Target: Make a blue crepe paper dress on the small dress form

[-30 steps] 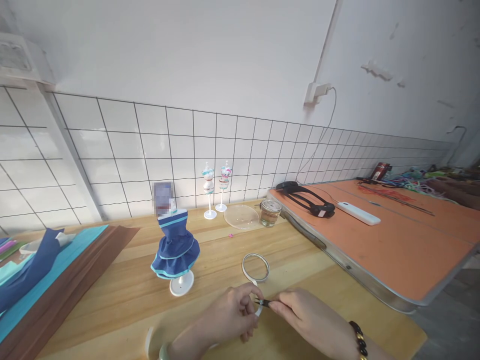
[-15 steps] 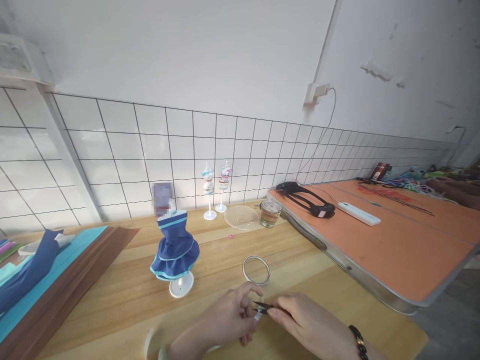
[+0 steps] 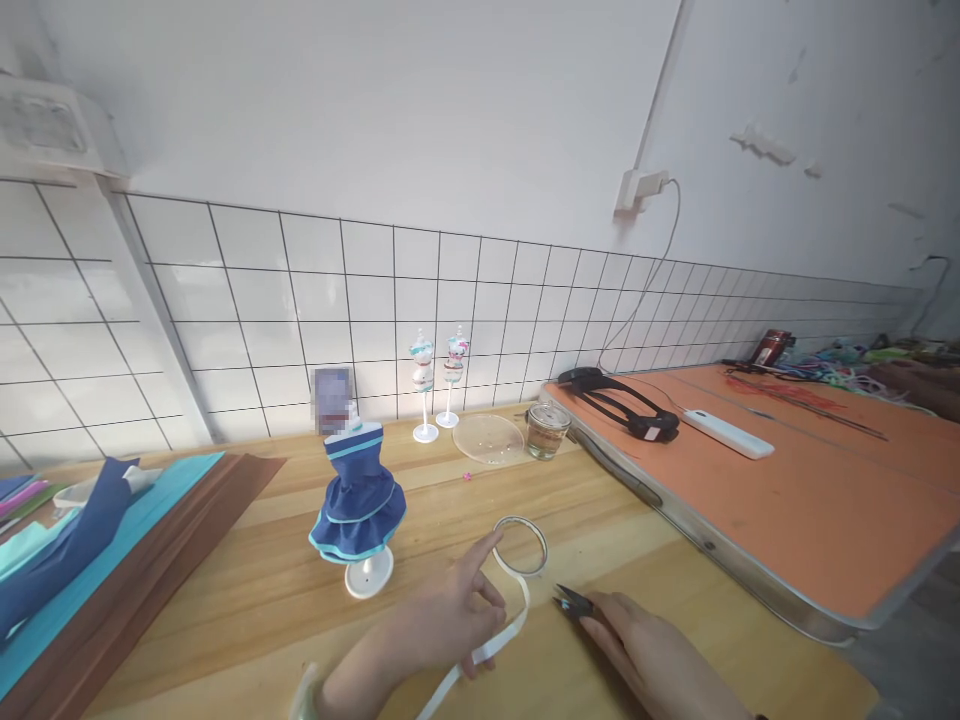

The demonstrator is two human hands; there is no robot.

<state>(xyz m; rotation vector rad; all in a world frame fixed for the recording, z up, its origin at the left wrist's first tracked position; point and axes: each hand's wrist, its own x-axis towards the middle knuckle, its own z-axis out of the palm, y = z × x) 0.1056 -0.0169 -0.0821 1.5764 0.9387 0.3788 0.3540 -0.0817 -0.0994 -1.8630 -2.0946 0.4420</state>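
Left hand (image 3: 442, 625): closed around a white ribbon strip (image 3: 491, 645), which runs from the ribbon roll (image 3: 521, 545) down past the fingers toward the lower frame edge; index finger extended toward the roll.
Right hand (image 3: 645, 655): gripping small black scissors (image 3: 571, 602), blades pointing left, just beside the strip but apart from it.
Ribbon roll: lying flat on the wooden tabletop (image 3: 247, 590), just beyond both hands.
Doll mannequin in blue tiered dress (image 3: 356, 500): upright on a white base, left of the roll.
Two small mannequins (image 3: 439, 385), clear round lid (image 3: 487, 437), glass jar (image 3: 546, 430): near the tiled wall.
Orange table (image 3: 787, 480): right, carrying a black headband (image 3: 622, 405).
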